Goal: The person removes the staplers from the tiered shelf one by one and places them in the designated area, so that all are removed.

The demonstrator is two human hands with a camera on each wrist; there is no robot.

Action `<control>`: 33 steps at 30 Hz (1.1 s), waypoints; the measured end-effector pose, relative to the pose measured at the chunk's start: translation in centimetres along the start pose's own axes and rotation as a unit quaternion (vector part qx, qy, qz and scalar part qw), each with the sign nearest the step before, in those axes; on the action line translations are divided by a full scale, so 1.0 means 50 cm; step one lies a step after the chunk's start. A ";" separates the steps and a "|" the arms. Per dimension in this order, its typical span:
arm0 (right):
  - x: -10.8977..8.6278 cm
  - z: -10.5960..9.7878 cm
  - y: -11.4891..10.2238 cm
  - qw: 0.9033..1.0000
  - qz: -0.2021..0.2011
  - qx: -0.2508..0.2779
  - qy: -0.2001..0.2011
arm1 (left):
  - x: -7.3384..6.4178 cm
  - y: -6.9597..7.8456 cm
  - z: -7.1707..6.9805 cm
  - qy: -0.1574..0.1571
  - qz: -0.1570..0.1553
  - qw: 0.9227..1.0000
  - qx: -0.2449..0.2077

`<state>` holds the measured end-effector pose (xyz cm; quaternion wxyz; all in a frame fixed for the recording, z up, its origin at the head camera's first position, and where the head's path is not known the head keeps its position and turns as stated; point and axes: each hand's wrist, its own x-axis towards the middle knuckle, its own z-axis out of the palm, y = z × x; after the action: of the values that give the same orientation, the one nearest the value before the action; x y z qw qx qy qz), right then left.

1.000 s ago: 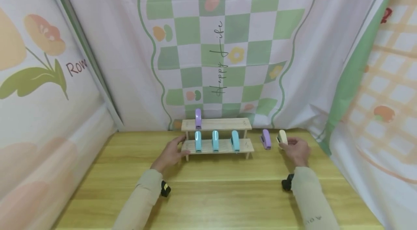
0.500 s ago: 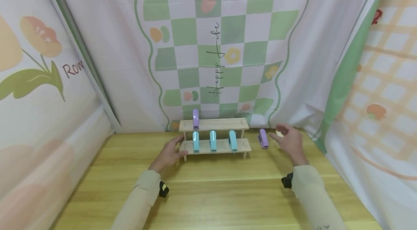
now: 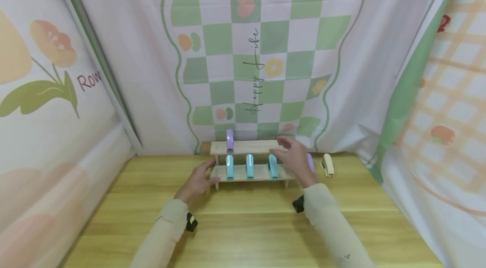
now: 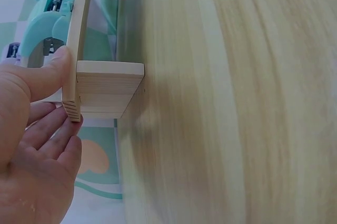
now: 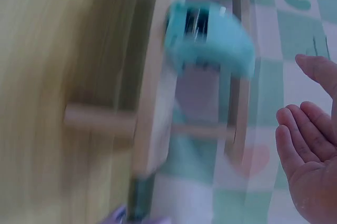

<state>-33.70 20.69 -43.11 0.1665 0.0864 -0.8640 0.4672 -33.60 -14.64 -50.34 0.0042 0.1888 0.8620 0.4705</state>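
Note:
A two-tier wooden rack [image 3: 252,147] stands at the back of the table. Three teal staplers [image 3: 249,166] line its lower board, and a purple stapler [image 3: 229,140] sits at the left of the upper one. My left hand [image 3: 195,182] holds the lower board's left end, thumb [image 4: 51,74] on top and fingers at the far side. Over the rack's right end hovers my right hand [image 3: 294,159], fingers extended and nothing in it, close to the rightmost teal stapler [image 5: 226,40]. It partly hides a second purple stapler [image 3: 310,161] on the table.
A cream stapler [image 3: 328,165] stands on the table [image 3: 243,234] right of the rack. A checkered curtain [image 3: 273,31] hangs right behind the rack, with more cloth along both sides.
My right hand has let go of the cream stapler and moved left, past the purple one, to the rack's right end. The left hand stays at the rack.

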 end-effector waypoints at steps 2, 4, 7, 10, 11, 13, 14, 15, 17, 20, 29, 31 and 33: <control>0.007 0.032 -0.025 1.000 0.003 0.011 -0.015 | 0.001 -0.001 0.001 0.001 -0.002 1.000 0.002; 0.015 0.065 -0.048 0.999 0.004 0.021 -0.028 | 0.002 -0.002 0.001 0.002 0.001 1.000 0.004; 0.026 0.114 -0.079 0.999 0.004 0.032 -0.034 | 0.003 -0.004 0.001 0.002 0.003 1.000 0.011; 0.032 0.159 -0.106 0.998 0.004 0.047 -0.031 | 0.004 -0.006 0.000 -0.001 0.007 1.000 0.012; 0.033 0.173 -0.113 0.998 0.005 0.051 -0.026 | 0.004 -0.007 0.000 -0.002 0.009 1.000 0.012; 0.033 0.199 -0.127 0.998 0.011 0.062 -0.016 | 0.004 -0.008 0.000 0.000 0.018 1.000 0.011; 0.033 0.211 -0.133 0.998 0.014 0.066 -0.009 | 0.004 -0.008 0.000 0.000 0.019 1.000 0.011; 0.032 0.222 -0.139 0.997 0.020 0.071 -0.001 | 0.004 -0.008 0.000 0.001 0.021 1.000 0.013; 0.030 0.243 -0.146 0.997 0.027 0.075 0.016 | 0.004 -0.007 0.001 0.002 0.023 1.000 0.017; 0.029 0.269 -0.154 0.996 0.037 0.074 0.046 | 0.003 -0.005 0.002 0.005 0.024 1.000 0.018; 0.037 0.308 -0.152 0.990 0.041 0.085 0.101 | 0.003 -0.003 0.005 0.008 0.014 1.000 0.020; 0.040 0.305 -0.152 0.991 0.048 0.072 0.099 | 0.002 -0.001 0.004 0.009 0.011 1.000 0.020; 0.045 0.298 -0.152 0.993 0.051 0.049 0.095 | 0.002 0.000 0.002 0.010 0.008 1.000 0.023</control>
<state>-36.55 4.08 -43.92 0.2192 0.0050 -0.8238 0.5228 -33.66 -14.52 -50.38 -0.0127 0.1911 0.8710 0.4524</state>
